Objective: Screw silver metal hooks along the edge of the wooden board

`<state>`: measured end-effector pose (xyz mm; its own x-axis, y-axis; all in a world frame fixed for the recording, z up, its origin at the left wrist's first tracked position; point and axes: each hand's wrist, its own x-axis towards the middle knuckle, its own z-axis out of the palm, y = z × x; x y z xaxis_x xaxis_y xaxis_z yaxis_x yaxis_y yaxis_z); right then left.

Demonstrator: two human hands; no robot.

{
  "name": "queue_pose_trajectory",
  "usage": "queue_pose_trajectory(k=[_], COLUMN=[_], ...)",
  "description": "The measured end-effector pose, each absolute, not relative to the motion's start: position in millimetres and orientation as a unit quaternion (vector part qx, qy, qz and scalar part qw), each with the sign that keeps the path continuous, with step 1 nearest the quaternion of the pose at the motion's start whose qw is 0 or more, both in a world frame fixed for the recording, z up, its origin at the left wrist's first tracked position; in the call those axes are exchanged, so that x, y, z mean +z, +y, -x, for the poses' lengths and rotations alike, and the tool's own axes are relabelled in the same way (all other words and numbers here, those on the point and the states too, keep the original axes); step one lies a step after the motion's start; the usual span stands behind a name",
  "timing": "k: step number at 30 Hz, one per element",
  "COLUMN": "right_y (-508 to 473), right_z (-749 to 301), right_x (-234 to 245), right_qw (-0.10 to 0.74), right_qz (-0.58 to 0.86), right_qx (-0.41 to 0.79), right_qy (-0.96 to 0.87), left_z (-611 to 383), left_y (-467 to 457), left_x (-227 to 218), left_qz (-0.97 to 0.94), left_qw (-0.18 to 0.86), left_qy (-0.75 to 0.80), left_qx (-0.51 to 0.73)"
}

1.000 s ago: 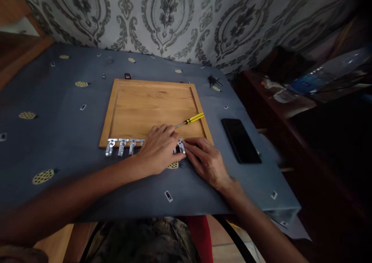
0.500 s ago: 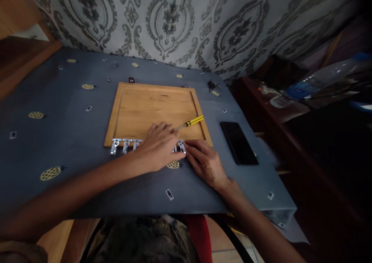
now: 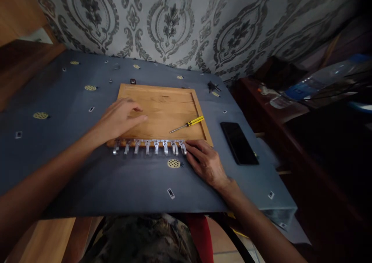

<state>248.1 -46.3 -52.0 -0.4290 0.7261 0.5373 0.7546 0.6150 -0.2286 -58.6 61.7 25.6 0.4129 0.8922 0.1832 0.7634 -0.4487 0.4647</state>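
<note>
A framed wooden panel (image 3: pixel 157 108) lies flat on the table. Along its near edge runs a metal hook rail (image 3: pixel 147 146), its several silvery hooks pointing toward me. My right hand (image 3: pixel 207 164) is closed at the rail's right end, fingertips against the last hook; exactly what lies between them is partly hidden. Over the panel's left side is my left hand (image 3: pixel 119 117), fingers apart and holding nothing. A yellow-handled screwdriver (image 3: pixel 195 121) rests on the panel's right part, its tip pointing left and toward me.
A black phone (image 3: pixel 238 142) lies right of the panel. Beyond the panel are a small dark object (image 3: pixel 214 86) and a small dark tag-like piece (image 3: pixel 133 81). A plastic bottle (image 3: pixel 319 80) lies on the reddish-brown furniture at right. A patterned curtain (image 3: pixel 171 22) hangs behind the table.
My left hand has left the right part of the hook rail and moved left over the panel, uncovering the hooks and the screwdriver's tip. My right hand stays in place.
</note>
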Motion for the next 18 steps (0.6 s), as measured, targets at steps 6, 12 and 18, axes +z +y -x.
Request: queue_pose_trajectory(k=[6, 12, 18], right_y=[-46.1, -47.3, -47.4], right_z=[-247.3, -246.1, -246.3], right_x=[-51.8, -51.2, -52.5], right_qw=[0.312, 0.312, 0.312], right_qz=[0.43, 0.432, 0.434], right_qx=[-0.035, -0.036, -0.03], right_qy=[-0.846, -0.845, -0.845], left_z=[75.6, 83.0, 87.9], left_y=[67.6, 69.4, 69.3], left_x=[20.7, 16.6, 10.4], left_qz=[-0.803, -0.787, -0.776], left_qw=[0.174, 0.194, 0.205], left_qy=[0.533, 0.55, 0.558], left_qx=[0.203, 0.202, 0.211])
